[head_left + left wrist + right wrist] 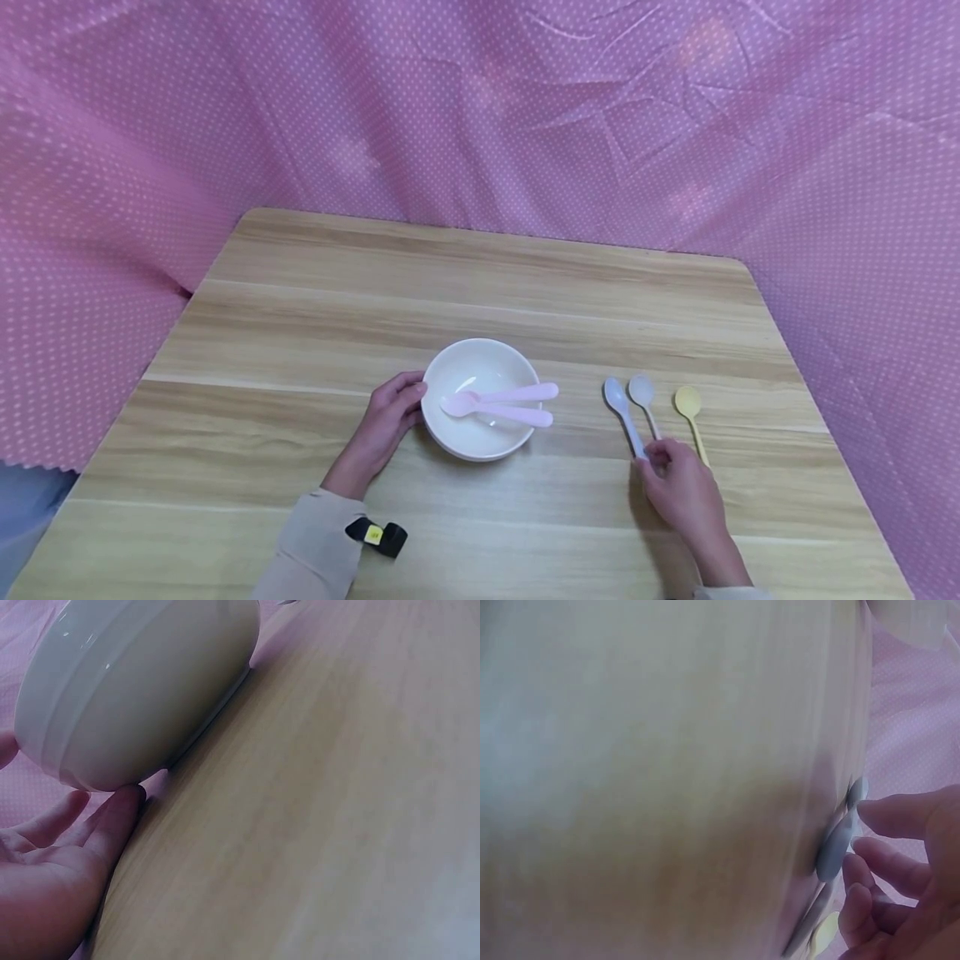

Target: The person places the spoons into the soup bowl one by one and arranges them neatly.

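Note:
A white bowl [442, 437] stands on the table, and two pink spoons [517, 403] lie in it with their handles over its right rim. My left hand [386, 423] holds the bowl at its left side, fingertips against the outer wall in the left wrist view. At the right, my right hand [686, 490] pinches the handle end of a blue spoon [622, 408] between thumb and fingers. Close beside it lie a pale grey-white spoon [641, 392] and a yellow spoon [687, 403], their handle ends partly hidden by that hand.
The wood-grain table [450, 275] has rounded far corners. A pink dotted cloth [480, 117] hangs behind it and along both sides. A black band with a yellow tag [374, 535] is at the left sleeve.

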Available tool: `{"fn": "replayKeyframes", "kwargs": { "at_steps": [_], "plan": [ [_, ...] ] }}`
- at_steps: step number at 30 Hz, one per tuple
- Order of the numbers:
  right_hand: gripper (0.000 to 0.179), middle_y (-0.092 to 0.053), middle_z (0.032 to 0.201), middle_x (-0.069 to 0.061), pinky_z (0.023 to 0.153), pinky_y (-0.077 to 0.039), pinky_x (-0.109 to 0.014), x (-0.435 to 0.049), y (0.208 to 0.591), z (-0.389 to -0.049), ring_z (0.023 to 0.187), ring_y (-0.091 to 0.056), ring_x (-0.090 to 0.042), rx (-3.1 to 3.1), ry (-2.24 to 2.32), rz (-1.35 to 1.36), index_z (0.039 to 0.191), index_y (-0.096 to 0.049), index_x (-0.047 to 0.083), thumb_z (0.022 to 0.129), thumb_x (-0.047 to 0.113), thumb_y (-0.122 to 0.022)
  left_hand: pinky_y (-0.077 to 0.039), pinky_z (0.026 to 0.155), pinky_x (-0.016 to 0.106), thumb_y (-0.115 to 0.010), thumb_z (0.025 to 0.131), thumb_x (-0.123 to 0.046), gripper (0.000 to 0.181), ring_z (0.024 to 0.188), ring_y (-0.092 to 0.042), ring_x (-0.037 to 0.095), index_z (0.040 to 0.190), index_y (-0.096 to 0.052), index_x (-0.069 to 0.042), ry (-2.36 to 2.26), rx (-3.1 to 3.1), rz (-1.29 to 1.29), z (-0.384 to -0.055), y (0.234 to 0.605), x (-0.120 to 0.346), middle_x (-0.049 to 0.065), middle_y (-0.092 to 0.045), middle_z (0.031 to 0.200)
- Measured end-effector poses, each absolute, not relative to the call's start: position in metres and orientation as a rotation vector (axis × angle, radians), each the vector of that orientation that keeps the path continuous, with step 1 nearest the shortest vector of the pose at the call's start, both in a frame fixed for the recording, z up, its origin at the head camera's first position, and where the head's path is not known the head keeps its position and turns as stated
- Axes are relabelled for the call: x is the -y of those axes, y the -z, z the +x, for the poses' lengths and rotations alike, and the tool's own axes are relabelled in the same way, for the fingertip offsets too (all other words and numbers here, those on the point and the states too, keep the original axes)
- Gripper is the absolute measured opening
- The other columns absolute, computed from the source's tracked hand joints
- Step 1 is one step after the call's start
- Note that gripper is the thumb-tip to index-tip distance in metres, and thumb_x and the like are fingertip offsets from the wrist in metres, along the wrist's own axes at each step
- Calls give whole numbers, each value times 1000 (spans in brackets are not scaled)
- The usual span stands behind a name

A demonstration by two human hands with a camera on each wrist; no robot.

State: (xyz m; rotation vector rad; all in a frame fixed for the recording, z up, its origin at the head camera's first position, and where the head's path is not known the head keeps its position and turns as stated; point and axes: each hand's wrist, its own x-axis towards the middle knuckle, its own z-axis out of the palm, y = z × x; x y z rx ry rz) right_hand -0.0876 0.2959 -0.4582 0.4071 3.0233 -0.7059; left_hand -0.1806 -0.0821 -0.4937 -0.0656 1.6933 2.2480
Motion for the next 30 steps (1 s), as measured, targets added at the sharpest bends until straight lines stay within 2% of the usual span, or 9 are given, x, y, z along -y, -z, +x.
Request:
{"fn": "replayKeyframes", "kwargs": {
  "at_steps": [17, 30],
  "plan": [
    [23, -68, 83, -2, 68, -45, -38, -299, 461, -88, 75, -60, -17, -2945, 707, 429, 97, -66, 5, 81, 22, -69, -51, 84, 26, -53, 95, -23, 45, 96, -59, 16, 131, -46, 3, -2250, -1688, -64, -180, 493, 83, 20, -51, 124],
    [18, -61, 72, -1, 57, -38, -29, -298, 461, -91, 63, -51, -14, -2941, 714, 409, 86, -61, 7, 80, 23, -68, -51, 84, 26, -52, 96, -22, 45, 96, -59, 16, 131, -45, 4, -2255, -1690, -57, -179, 492, 83, 20, -51, 124]
  ]
}}
